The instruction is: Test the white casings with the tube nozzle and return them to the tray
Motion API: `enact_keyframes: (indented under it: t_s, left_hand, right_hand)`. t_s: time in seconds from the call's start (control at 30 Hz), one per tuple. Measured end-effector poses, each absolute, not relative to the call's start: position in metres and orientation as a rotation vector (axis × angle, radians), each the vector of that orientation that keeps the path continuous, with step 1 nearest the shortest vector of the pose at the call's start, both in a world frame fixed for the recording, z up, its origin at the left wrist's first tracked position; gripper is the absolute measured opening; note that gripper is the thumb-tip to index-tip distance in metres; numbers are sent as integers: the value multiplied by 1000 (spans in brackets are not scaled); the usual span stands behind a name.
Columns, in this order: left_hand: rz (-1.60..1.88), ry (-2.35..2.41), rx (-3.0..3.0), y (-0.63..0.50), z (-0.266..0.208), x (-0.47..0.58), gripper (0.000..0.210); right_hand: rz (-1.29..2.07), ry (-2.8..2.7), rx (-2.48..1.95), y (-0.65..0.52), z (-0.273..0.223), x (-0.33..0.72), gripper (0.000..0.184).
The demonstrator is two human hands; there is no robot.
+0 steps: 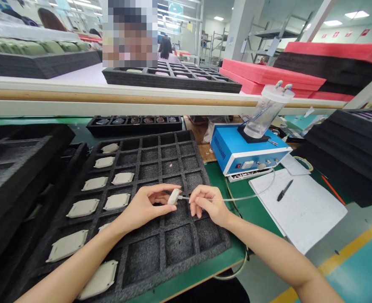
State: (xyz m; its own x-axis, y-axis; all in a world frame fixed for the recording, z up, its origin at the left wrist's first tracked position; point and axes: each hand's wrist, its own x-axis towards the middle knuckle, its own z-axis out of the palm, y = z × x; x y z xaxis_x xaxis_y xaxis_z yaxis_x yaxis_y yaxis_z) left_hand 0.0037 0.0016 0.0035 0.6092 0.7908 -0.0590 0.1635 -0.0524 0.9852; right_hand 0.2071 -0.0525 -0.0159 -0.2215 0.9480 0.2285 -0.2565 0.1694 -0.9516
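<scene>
Between its thumb and fingers, my left hand point(151, 204) holds a small off-white plastic case point(174, 196) on edge above the foam tray point(146, 252). My right hand point(209, 204) is closed on a thin clear tube point(243, 198), whose narrow tip reaches the side of the case; whether they touch I cannot tell. The tube runs right to a blue box-shaped machine point(252, 147) with a clear cylinder point(263, 115) on top. Flat cream-coloured cases, such as one point(83, 208) at the left, lie in several of the tray's left compartments. My left forearm hides some of them.
Stacked black foam trays point(22, 168) stand at the left. Papers point(296, 210) with a black pen point(285, 190) lie at the right, near more black foam point(346, 143). A white shelf point(78, 107) crosses above, carrying trays and pink foam point(268, 75); a person is behind it.
</scene>
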Motion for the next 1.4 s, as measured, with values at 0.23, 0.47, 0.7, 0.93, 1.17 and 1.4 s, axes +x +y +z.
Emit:
enact_keyframes:
  t_s: [0.23,0.47,0.7,0.93,1.17,1.4]
  left_hand:
    - [625,823,1565,2,4,4,46]
    - [610,834,1577,2,6,5,47]
    - [610,835,1587,1,5,4,49]
    - [603,833,1589,1,6,4,48]
    - [606,832,1597,1,6,5,48]
    - [595,841,1604,0,7,4,49]
  right_hand:
    - [1335,-1294,-760,-53,-15,207,11]
    - [1341,-1291,-764,-52,-17,208,12]
    - [1333,-1294,-756,-53,-15,207,12]
    - [1333,-1300,-761,-53,-16,208,13]
    - [1333,-1297,-766,-53,-15,208,13]
    - [1327,-1297,-754,-54,-15,208,15]
